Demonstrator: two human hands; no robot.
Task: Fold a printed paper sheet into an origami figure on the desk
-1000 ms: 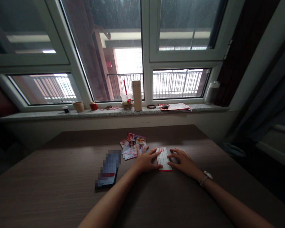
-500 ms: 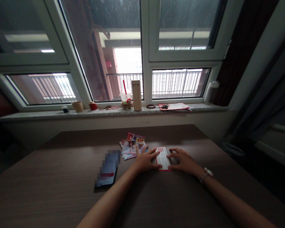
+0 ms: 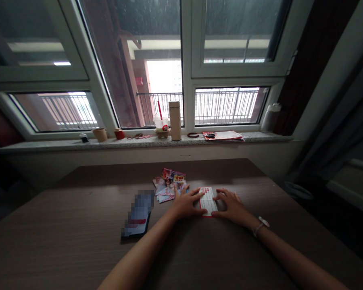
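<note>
A white card with red print and a red lower edge (image 3: 208, 203) lies on the table between my two hands. My left hand (image 3: 186, 203) has its fingers spread, with thumb and index fingertip over the card's left side. On the other side, my right hand (image 3: 231, 206) curves with thumb and fingers apart. Its thumb touches the lower right corner and its index fingertip is at the right edge. Beyond my left hand, a loose pile of colourful printed leaflets (image 3: 167, 187) lies partly hidden behind its fingers.
A phone (image 3: 139, 215) with a blurred screen lies left of my left forearm on the brown table (image 3: 63, 225). Along the windowsill stand a paper cup (image 3: 100, 135), a drink cup with a red straw (image 3: 161, 123), a tan flask (image 3: 175, 121), scissors (image 3: 210, 135) on papers, and a bottle (image 3: 271, 118).
The view has shifted very slightly. My right thumb has slid a little left onto the card's lower right corner; otherwise both hands and the card stay in place.
</note>
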